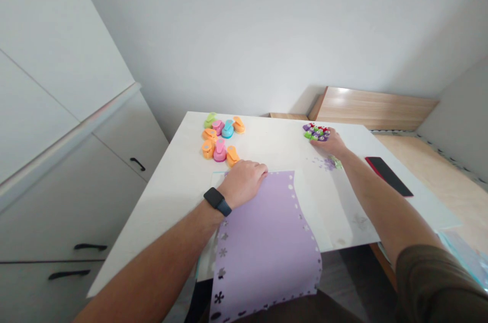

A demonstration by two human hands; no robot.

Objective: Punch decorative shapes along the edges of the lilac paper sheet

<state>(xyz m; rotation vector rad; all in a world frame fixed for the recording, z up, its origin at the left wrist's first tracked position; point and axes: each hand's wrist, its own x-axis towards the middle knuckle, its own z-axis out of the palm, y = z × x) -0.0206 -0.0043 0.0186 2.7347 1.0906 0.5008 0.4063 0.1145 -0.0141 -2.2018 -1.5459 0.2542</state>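
A sheet of purple paper [267, 241] with shapes punched along its edges lies on the table and hangs over the front edge, bent downward. My left hand [244, 180], a dark watch on its wrist, is closed at the sheet's top left edge, fingers curled under and partly hidden. Just behind it stands an orange paper punch [232, 155]. At the back right, my right hand [332, 144] curls round the right side of a cluster of small purple, green and red paper punches [315, 132], its thumb along their front.
Several larger punches [220, 151] in orange, pink, blue and green stand at the back left of the white table [171, 185]. Purple paper bits [324, 163] and a light green scrap [336, 162] lie near my right forearm. A dark phone-like slab [389, 175] rests at right.
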